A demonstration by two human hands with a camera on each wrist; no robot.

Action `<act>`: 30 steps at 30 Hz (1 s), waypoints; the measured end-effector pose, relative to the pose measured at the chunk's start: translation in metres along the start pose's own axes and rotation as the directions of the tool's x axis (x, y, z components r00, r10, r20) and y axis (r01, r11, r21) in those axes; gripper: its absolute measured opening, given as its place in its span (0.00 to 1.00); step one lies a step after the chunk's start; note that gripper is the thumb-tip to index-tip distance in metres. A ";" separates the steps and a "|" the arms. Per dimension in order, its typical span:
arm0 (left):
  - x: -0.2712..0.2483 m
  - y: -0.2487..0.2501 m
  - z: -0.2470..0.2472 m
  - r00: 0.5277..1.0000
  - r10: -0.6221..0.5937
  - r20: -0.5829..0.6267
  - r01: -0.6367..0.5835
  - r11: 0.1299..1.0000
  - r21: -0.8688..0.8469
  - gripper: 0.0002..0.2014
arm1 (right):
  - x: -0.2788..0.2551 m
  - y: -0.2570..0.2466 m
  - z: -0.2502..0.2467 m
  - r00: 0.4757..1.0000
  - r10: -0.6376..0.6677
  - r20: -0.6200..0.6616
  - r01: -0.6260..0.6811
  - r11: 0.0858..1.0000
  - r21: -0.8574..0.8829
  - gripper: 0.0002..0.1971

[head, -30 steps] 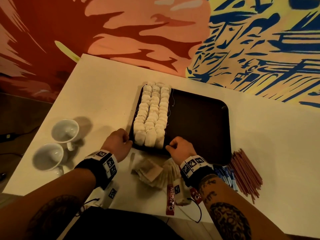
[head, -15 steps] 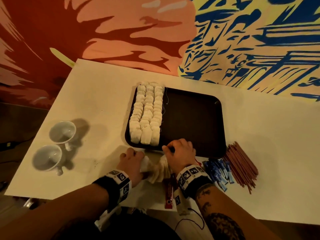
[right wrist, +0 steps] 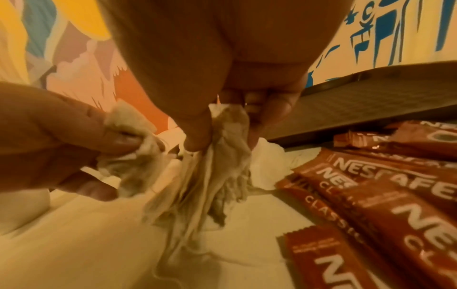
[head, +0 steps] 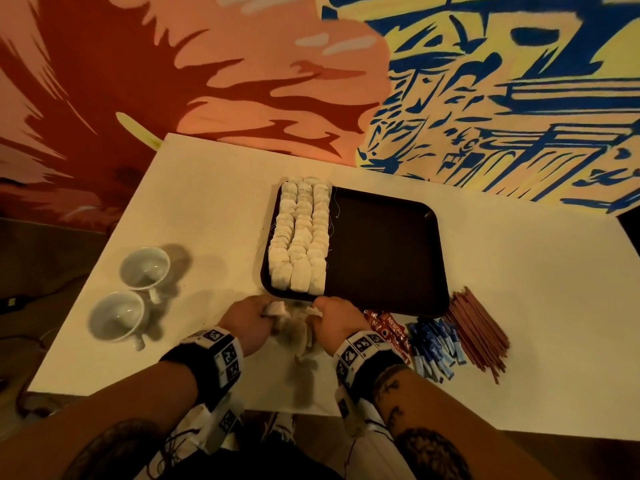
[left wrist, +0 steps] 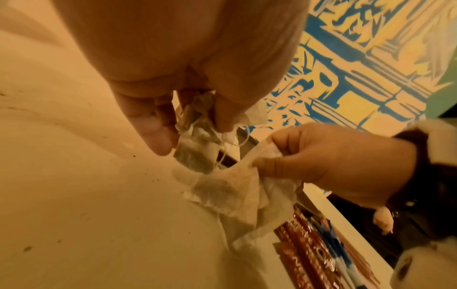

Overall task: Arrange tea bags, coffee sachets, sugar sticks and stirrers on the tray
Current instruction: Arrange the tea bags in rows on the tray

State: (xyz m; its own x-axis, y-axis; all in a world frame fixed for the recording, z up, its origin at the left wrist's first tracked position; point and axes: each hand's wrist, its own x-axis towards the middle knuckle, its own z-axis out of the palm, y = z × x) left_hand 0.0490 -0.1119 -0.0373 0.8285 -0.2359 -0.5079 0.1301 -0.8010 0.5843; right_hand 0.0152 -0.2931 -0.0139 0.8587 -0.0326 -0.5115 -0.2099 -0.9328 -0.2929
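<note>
A dark tray lies on the white table, its left part filled with three rows of tea bags. Just in front of the tray's near edge both hands work a loose bunch of tea bags. My left hand pinches a few tea bags between thumb and fingers. My right hand grips a hanging bunch of tea bags. Red coffee sachets, blue sugar sticks and brown stirrers lie on the table right of my hands.
Two white cups lie on their sides at the table's left. The painted wall stands close behind the table. The tray's right part is bare. The table's near edge runs just below my wrists.
Both hands have left the tray's near edge and dropped to the loose tea bags in front of it. Each has taken hold of some and lifted them.
</note>
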 end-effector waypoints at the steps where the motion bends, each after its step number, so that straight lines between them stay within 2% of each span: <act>1: -0.003 0.001 -0.004 1.000 -0.004 0.007 0.004 0.999 -0.034 0.12 | -0.001 -0.002 -0.002 1.000 0.009 0.030 -0.008 1.000 -0.024 0.14; 5: -0.012 0.005 -0.020 0.999 0.027 -0.047 -0.036 0.981 -0.189 0.06 | -0.006 -0.005 -0.019 0.999 0.024 0.023 -0.022 0.996 -0.090 0.16; 8: -0.014 0.009 -0.034 0.997 0.011 -0.079 -0.033 0.960 -0.278 0.02 | -0.010 -0.004 -0.031 0.999 0.019 -0.040 -0.019 1.000 0.004 0.16; 9: -0.014 0.011 -0.039 0.997 0.005 -0.081 -0.033 0.938 -0.345 0.02 | -0.012 -0.004 -0.034 0.997 0.009 -0.071 -0.005 0.999 0.049 0.16; 10: -0.013 0.011 -0.042 0.996 -0.007 -0.085 -0.030 0.904 -0.426 0.07 | -0.014 -0.006 -0.037 0.995 -0.010 -0.103 0.020 0.995 0.099 0.14; 12: -0.014 0.015 -0.049 0.997 -0.031 -0.075 -0.018 0.816 -0.578 0.11 | -0.017 -0.012 -0.042 0.985 -0.045 -0.164 0.078 0.976 0.202 0.12; 14: -0.016 0.023 -0.054 0.998 -0.033 -0.054 -0.014 0.715 -0.699 0.08 | -0.023 -0.023 -0.047 0.982 -0.052 -0.182 0.112 0.935 0.336 0.13; 17: -0.018 0.033 -0.062 0.999 -0.043 -0.016 0.009 0.521 -0.854 0.10 | -0.027 -0.042 -0.046 0.988 -0.049 -0.146 0.120 0.839 0.530 0.19; 19: -0.018 0.036 -0.068 0.999 -0.049 -0.006 0.014 0.393 -0.920 0.10 | -0.027 -0.057 -0.039 0.996 -0.032 -0.082 0.080 0.726 0.684 0.24; 20: -0.017 0.038 -0.071 0.999 -0.039 -0.011 0.003 0.336 -0.942 0.08 | -0.028 -0.064 -0.036 0.999 -0.015 -0.048 0.046 0.639 0.768 0.24; 22: -0.019 0.041 -0.077 0.999 -0.021 -0.027 -0.020 0.270 -0.963 0.05 | -0.028 -0.076 -0.033 1.000 0.011 -0.016 0.009 0.479 0.878 0.20; 24: -0.018 0.040 -0.080 0.999 -0.028 -0.020 -0.014 0.208 -0.978 0.04 | -0.029 -0.085 -0.034 0.999 0.036 -0.037 0.021 0.384 0.923 0.15; 27: -0.021 0.037 -0.085 0.999 -0.031 0.038 0.040 0.046 -0.998 0.07 | -0.029 -0.090 -0.037 0.994 0.049 -0.098 0.076 0.336 0.939 0.08; 28: -0.022 0.036 -0.086 0.998 -0.005 0.058 0.058 -0.007 -0.998 0.08 | -0.030 -0.091 -0.038 0.992 0.042 -0.120 0.098 0.350 0.932 0.07; 30: -0.026 0.034 -0.090 0.995 0.039 0.094 0.096 -0.057 -0.994 0.09 | -0.031 -0.093 -0.040 0.986 0.009 -0.165 0.146 0.420 0.896 0.09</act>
State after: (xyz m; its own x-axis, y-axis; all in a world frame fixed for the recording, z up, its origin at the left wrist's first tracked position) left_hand 0.0814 -0.0836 0.0529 0.7779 -0.3181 -0.5419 0.6137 0.5695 0.5468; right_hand 0.0270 -0.2196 0.0619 0.9221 -0.1000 -0.3738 -0.3816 -0.0747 -0.9213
